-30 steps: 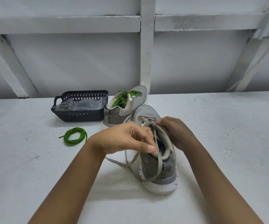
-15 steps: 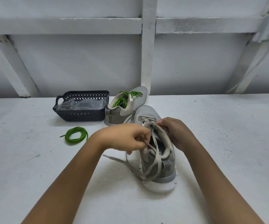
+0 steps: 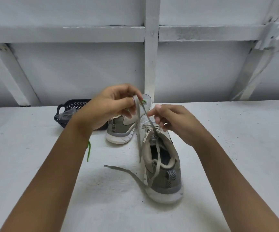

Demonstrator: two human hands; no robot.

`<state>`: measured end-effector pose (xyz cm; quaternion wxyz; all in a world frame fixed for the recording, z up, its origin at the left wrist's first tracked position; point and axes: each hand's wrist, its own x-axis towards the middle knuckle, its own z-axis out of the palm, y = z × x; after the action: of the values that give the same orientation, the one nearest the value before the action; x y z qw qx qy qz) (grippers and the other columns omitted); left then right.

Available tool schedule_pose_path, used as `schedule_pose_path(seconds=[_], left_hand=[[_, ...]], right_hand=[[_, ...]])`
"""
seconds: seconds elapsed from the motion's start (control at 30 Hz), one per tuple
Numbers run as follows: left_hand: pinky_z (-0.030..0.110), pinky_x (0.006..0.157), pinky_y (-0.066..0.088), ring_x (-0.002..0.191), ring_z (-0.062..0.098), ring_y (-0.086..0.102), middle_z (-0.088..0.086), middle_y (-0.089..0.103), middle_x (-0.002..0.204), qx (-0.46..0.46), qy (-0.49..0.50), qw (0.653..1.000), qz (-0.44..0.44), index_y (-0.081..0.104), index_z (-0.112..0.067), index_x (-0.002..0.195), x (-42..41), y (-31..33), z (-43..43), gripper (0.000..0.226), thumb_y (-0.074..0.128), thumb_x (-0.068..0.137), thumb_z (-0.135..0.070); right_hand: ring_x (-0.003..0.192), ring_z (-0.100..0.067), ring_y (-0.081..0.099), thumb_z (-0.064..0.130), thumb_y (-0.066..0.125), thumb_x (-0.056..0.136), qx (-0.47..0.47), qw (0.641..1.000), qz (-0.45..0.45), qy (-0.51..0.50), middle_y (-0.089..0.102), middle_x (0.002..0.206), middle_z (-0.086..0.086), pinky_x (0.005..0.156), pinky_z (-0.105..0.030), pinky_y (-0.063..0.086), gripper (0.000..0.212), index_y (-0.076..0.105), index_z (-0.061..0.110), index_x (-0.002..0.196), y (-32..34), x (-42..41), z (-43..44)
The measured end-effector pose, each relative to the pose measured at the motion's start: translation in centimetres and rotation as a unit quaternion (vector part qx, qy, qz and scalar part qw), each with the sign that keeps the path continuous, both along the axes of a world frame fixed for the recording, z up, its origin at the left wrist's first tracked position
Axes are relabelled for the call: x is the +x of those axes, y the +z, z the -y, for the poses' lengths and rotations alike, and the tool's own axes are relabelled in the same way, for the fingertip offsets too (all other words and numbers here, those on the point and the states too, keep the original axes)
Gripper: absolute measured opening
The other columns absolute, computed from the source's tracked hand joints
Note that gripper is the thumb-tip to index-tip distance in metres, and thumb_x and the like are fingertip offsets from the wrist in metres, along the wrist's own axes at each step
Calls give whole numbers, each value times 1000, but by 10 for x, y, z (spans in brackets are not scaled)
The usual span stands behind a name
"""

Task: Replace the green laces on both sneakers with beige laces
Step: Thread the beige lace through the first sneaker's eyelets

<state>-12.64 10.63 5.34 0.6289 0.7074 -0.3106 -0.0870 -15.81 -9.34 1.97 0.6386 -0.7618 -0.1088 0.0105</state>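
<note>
Now your left hand [image 3: 112, 104] pinches the beige lace [image 3: 137, 128], lifted above the near grey sneaker [image 3: 167, 181]; your right hand [image 3: 174, 121], fingers curled, sits beside the strand, its grip unclear. At 11 o'clock stands the other sneaker [image 3: 123, 129] with green laces [image 3: 143, 102], a loose green lace [image 3: 89, 151] at 9, a dark basket [image 3: 73, 103] at 10.

left hand [image 3: 108, 109]: raised | beige lace [image 3: 137, 124]: drawn up | right hand [image 3: 177, 124]: lifted
</note>
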Motion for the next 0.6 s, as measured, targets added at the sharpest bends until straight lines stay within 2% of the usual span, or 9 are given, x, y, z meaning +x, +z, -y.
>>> schedule_pose_path(seconds=[0.1,0.17,0.23,0.33,0.4,0.43,0.5,0.6], left_hand=[[22,62,51,68,12,59,1,63,77,-2,-4,1000,-3,72,-26,78,6,3,8,22,55,82,-13],[22,61,49,68,11,57,4,62,80,4,19,1000,5,70,-21,83,10,5,12,19,56,88,-9],[22,61,46,66,9,57,5,61,80,15,45,999,13,65,-16,87,13,7,15,20,51,94,-4],[25,57,46,61,12,57,5,61,77,-17,104,994,-28,50,-18,95,15,5,22,18,42,97,-2],[28,54,44,55,14,57,6,61,72,-56,157,981,-97,37,-20,93,17,-4,24,18,36,98,-3],[28,53,44,54,14,57,5,61,72,-46,166,978,-119,36,-20,92,16,-11,25,16,36,99,-6],[27,57,46,60,11,61,3,64,77,13,135,981,-142,46,-18,95,11,-27,24,11,37,101,-18],[23,67,46,73,5,62,-5,69,82,107,68,987,-102,64,-17,95,3,-50,22,26,41,99,-31]], right_hand=[[64,-12,47,36,58,87,-67,993,-12,99,48,71,-3,58,-22,44,32,70,11,102,11,-9,-11],[65,-15,47,33,60,89,-117,987,0,113,45,74,-9,60,-28,47,30,69,10,106,10,-11,-18],[61,-16,45,29,59,91,-127,987,8,98,45,68,-7,56,-27,46,26,70,9,102,9,-11,-24],[49,-9,47,21,54,95,-71,996,-2,60,52,55,5,47,-19,41,23,70,10,83,10,-8,-26],[42,-6,48,18,50,97,3,999,-13,29,55,50,6,42,-17,39,28,65,8,76,14,-2,-26],[40,-6,48,17,49,97,38,999,-17,10,56,49,5,41,-17,38,29,63,6,74,16,2,-24],[39,-6,47,16,47,98,82,996,-25,-28,55,49,3,41,-16,38,30,60,6,73,21,10,-21],[39,-5,47,17,47,99,102,992,-50,-60,54,50,2,41,-15,40,31,59,6,73,22,24,-16]])
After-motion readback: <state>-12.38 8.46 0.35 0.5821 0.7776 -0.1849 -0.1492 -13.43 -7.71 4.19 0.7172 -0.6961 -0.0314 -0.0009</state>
